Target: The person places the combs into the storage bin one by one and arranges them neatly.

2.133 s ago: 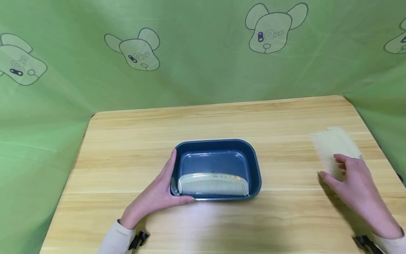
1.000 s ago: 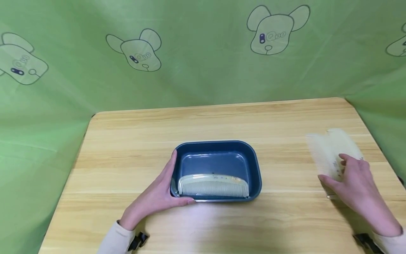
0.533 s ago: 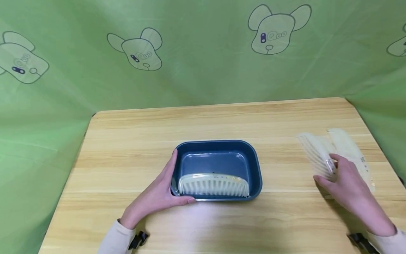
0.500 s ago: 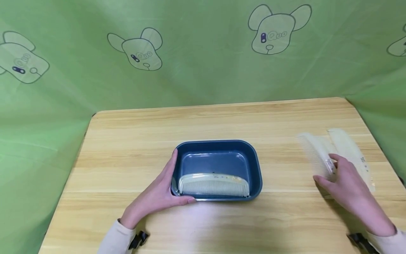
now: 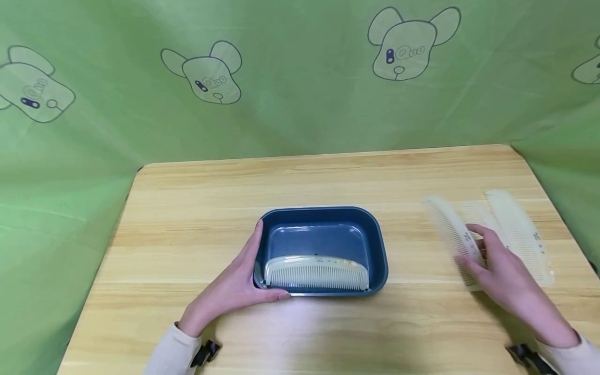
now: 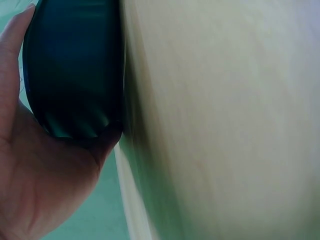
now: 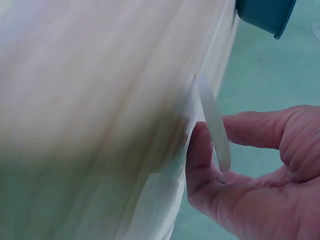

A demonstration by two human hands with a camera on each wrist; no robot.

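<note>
My left hand (image 5: 229,284) grips the left end of a dark blue rectangular tray (image 5: 382,250), with the thumb along its front side and fingers at its far left corner. Inside the tray, a pale translucent comb (image 5: 316,273) lies along the front wall. At the right of the table my right hand (image 5: 503,278) pinches a pale comb (image 5: 452,229) by its spine, tilted, teeth toward the left. In the right wrist view this comb (image 7: 215,127) shows edge-on between thumb and fingers. Behind the hand lie another comb (image 5: 477,213), partly hidden, and a further comb (image 5: 517,234).
The wooden table (image 5: 211,203) carries all these things. A green curtain (image 5: 300,114) with mouse-head drawings hangs behind and at both sides. Bare wood lies between the tray and the right-hand combs.
My right hand has separated a comb from the overlapping combs at the right, tilted it up and drawn it left. The left hand and tray stay in place.
</note>
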